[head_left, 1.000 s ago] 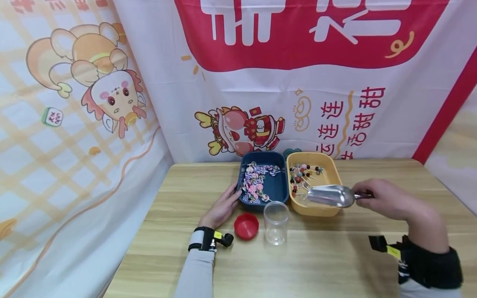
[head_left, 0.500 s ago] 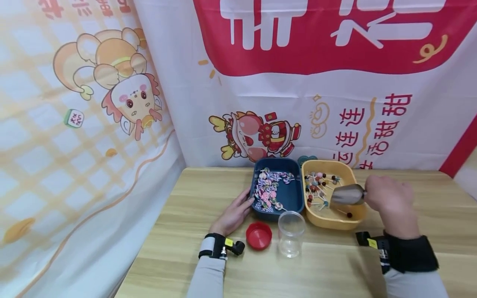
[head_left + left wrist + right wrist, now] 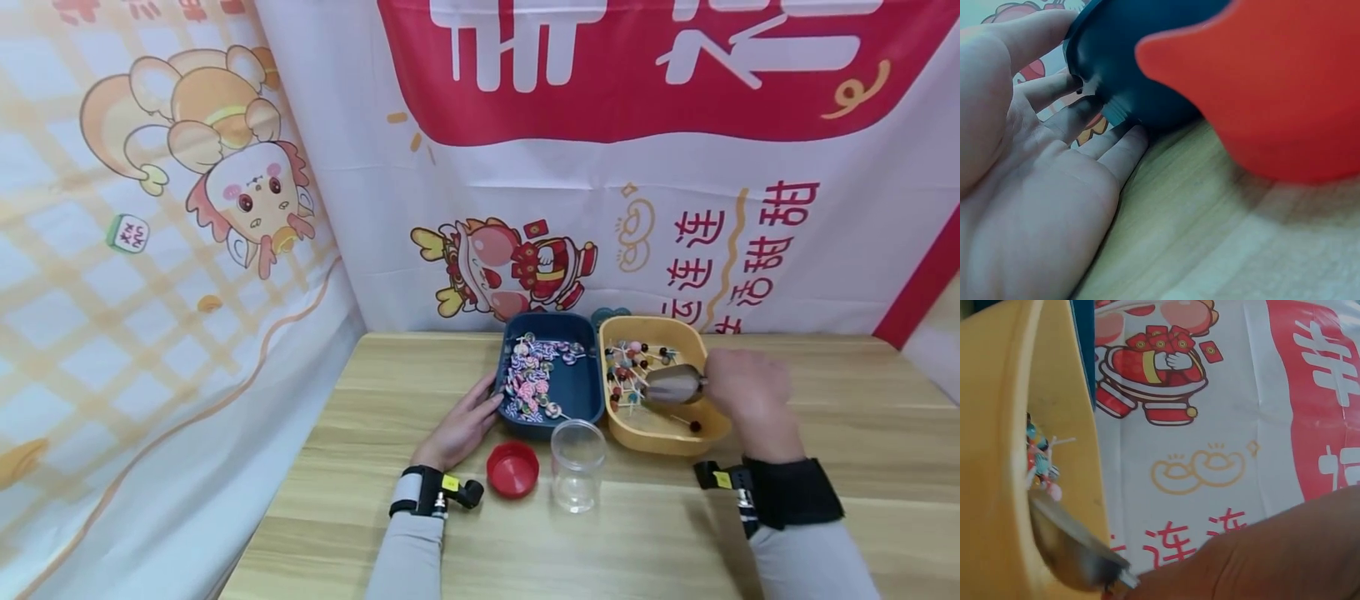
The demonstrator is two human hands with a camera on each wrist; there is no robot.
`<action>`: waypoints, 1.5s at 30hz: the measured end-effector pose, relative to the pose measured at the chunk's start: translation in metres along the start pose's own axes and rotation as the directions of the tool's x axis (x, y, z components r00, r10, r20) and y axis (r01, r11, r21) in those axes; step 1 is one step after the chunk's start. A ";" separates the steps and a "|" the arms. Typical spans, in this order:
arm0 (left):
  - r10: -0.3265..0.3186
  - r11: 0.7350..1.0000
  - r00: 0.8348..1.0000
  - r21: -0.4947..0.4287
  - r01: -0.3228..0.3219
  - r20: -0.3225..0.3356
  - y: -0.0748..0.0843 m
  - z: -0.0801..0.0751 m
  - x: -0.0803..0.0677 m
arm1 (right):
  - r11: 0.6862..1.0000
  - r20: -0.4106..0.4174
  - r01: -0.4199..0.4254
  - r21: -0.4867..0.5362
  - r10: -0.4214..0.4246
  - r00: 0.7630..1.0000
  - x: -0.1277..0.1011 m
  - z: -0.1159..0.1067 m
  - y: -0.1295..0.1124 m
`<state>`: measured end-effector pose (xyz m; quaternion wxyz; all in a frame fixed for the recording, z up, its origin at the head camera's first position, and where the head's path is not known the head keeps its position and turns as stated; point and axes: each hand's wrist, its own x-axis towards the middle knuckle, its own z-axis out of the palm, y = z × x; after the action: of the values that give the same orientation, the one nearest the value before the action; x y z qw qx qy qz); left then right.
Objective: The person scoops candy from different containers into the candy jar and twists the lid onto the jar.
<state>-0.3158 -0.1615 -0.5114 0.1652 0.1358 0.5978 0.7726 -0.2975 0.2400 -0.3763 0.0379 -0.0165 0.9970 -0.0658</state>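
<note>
In the head view my right hand (image 3: 750, 392) grips the handle of a metal scoop (image 3: 673, 384), whose bowl is down inside the yellow bin (image 3: 645, 440). Small round lollipops (image 3: 626, 367) with coloured balls lie at that bin's left side, against the scoop's tip. The right wrist view shows the scoop (image 3: 1072, 544) just behind the bin's near wall. My left hand (image 3: 461, 429) rests on the left side of the dark blue bin (image 3: 573, 387), fingers extended along its wall. Swirl-patterned lollipops (image 3: 528, 379) fill that bin's left half. In the left wrist view the fingertips (image 3: 1125, 150) touch the bin's outside.
A clear plastic jar (image 3: 577, 479) stands without a lid in front of the two bins. Left of it lies a red lid (image 3: 513, 470), hollow side up. The wooden table (image 3: 600, 558) ends at a printed cloth backdrop (image 3: 360, 208) behind the bins.
The scoop has dropped from above the yellow bin's right part into the bin and pushed left to the lollipops. My left hand stays at the blue bin. The head view shifted slightly.
</note>
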 end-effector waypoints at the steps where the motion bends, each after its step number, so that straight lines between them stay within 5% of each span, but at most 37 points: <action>1: -0.002 1.000 1.000 -0.001 0.002 -0.002 0.000 0.000 0.000 | 1.000 0.009 0.017 0.001 -0.017 1.000 0.002 0.002 -0.001; 7: -0.005 1.000 1.000 -0.007 0.005 0.004 0.000 -0.001 0.002 | 0.989 0.034 0.141 0.053 -0.143 0.989 0.007 0.008 -0.005; 14: 0.005 1.000 1.000 -0.013 -0.005 0.007 0.004 0.000 0.004 | 0.977 0.091 0.174 0.126 -0.186 0.978 0.015 0.007 -0.002; 21: 0.015 1.000 1.000 -0.020 -0.015 0.010 0.003 -0.002 0.005 | 0.925 0.150 0.263 0.274 -0.311 0.939 0.020 0.006 0.015; 35: 0.018 1.000 1.000 -0.026 -0.017 0.012 0.003 0.000 0.003 | 0.846 0.177 0.283 0.452 -0.395 0.901 0.016 0.008 0.037; 45: 0.004 1.000 1.000 -0.029 -0.004 -0.003 0.000 -0.002 0.001 | 0.831 0.208 0.245 0.500 -0.390 0.897 0.016 0.010 0.043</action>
<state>-0.3174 -0.1628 -0.5114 0.1647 0.1332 0.5867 0.7816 -0.3143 0.2803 -0.3931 0.1806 -0.1842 0.9175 -0.3028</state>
